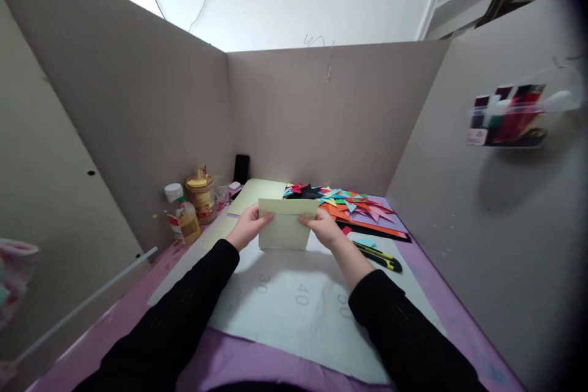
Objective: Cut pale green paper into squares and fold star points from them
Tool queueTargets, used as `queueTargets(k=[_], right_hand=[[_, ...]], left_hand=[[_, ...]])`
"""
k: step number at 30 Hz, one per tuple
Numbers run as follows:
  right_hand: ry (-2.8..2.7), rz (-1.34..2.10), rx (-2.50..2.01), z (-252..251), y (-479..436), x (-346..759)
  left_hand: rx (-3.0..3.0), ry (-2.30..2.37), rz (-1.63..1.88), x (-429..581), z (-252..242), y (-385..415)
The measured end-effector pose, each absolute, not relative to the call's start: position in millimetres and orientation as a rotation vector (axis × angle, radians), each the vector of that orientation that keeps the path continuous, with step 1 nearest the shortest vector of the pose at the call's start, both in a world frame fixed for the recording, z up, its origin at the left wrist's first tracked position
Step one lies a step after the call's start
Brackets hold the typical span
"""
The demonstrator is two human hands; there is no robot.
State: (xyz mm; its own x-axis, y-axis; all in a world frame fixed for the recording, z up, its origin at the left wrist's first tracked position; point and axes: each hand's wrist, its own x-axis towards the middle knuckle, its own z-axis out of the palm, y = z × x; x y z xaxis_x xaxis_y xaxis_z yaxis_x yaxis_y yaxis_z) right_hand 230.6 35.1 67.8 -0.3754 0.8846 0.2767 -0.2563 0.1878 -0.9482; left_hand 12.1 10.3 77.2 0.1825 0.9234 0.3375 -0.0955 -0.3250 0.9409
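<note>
Pale yellow-green paper was up off the white mat, centered ahead of the body. Left hand and right hand had the two side edges; hands pinched nearly closed, thumbs on the near face, other fingers mostly hidden behind. Both arms reached forward, converging.

Paper stood roughly upright, broad face to the wearer; crease ran left-right below the top edge. Sides looked close in length, couldn't call a long axis.

Mat lay on the purple tabletop. Right of the paper: yellow-black cutter; beyond, a pile of colored folded paper. Left: white-capped bottle with amber liquid, beside a yellow-lidded jar, contents unclear. Clear holder on the right wall held dark and red items, blurred.
</note>
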Motion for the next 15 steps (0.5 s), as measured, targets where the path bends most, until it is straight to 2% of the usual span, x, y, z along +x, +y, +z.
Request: queueTargets(k=[10, 15], right_hand=[[-1.277, 1.393, -0.710, 15.6, 27.3, 219.9], [-1.240, 1.298, -0.750, -0.9, 25.7, 215.1]], left_hand=[[1.291, 0.808, 1.227, 15.4, 24.1, -0.1], [1.327, 0.847, 1.325, 22.2, 18.4, -1.7]])
